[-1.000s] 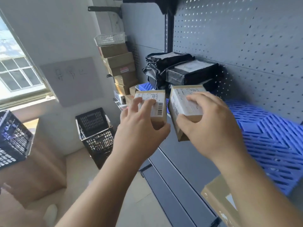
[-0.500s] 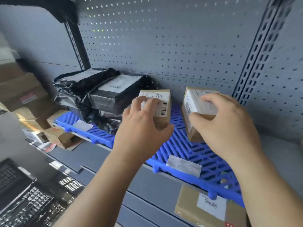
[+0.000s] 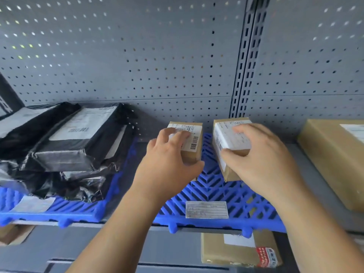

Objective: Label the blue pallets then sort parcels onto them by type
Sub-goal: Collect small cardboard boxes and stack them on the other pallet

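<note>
Head view: the left hand (image 3: pixel 169 170) grips a small brown box (image 3: pixel 195 140) and the right hand (image 3: pixel 262 160) grips a second box (image 3: pixel 230 134), both over the blue pallet (image 3: pixel 216 194) beneath them. I'd set them down flat, side by side, beyond the pallet label (image 3: pixel 206 209), leaving it readable.

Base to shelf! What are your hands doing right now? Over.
Left hand grips left box. Right hand grips right box. Both over labelled blue pallet, bare beneath. Black bags clear, on neighbouring pallet.
</note>
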`<state>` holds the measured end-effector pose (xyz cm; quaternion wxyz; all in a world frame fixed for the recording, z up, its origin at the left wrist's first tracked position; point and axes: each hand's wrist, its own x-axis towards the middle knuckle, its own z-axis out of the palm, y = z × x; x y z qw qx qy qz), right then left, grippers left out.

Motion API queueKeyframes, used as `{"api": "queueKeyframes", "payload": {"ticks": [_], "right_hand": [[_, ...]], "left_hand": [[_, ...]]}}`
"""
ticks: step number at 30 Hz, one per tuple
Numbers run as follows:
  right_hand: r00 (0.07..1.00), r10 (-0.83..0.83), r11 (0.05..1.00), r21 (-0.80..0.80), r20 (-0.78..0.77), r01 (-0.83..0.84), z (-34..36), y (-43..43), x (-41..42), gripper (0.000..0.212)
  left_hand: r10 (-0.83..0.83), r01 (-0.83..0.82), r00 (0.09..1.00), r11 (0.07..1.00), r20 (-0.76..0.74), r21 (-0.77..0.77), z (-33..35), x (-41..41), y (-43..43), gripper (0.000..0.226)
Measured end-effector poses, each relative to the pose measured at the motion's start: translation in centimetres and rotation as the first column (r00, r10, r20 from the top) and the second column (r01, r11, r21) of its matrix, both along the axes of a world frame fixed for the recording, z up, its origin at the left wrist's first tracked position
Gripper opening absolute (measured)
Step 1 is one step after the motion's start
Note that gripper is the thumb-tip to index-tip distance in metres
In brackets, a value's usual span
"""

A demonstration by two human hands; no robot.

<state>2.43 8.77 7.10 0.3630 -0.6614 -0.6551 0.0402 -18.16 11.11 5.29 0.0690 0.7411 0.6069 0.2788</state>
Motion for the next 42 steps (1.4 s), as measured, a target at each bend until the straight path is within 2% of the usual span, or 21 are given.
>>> {"api": "queueKeyframes", "payload": {"ticks": [18,42], "right_hand": [[0.999,-0.052,0.999,0.017,-0.014,0.052,-0.7,-0.7,-0.9,0.058],[0.999,-0.033,0.999,-0.010,-0.002,0.033,-2.0,0.6,-1.9,0.056]], "left_hand": [[-0.060,0.060,0.998,0.998,0.020,-0.004,-0.3,-0.8,0.5,0.078],[-0.059,0.059,0.998,0.998,0.018,-0.018,-0.6,-1.3,1.3,0.082]]}}
